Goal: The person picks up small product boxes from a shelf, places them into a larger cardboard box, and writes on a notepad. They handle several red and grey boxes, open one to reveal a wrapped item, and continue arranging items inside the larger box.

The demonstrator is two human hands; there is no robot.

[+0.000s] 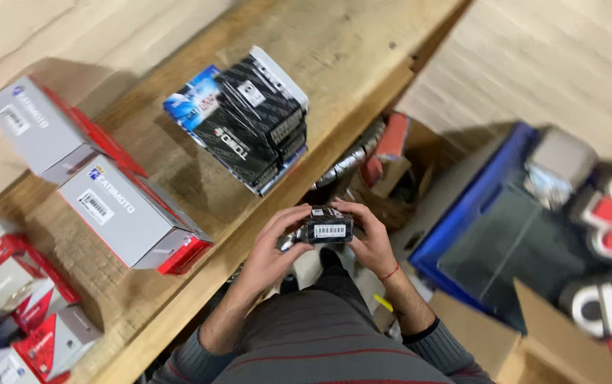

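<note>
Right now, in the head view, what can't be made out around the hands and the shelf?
- Small black box: left hand and right hand cover its sides; contents unseen.
- Stack of black boxes: motion blur hides detail.
- Red-and-white cartons: cut off by the left edge.
- Items under the wooden shelf: shadowed, blurred.
- Blue crate: contents blurred.

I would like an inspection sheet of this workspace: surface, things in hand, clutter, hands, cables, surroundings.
Surface: wooden shelf, bare in parts.
Things in hand: small black box with a white label, held between both hands.
Clutter: stack of black boxes on the shelf; two long grey and red boxes; smaller red and white boxes at the left.
Hands: left hand and right hand both grip the small black box.
Cables: nothing seen.
Surroundings: blue crate, cardboard box, pale wall.
</note>
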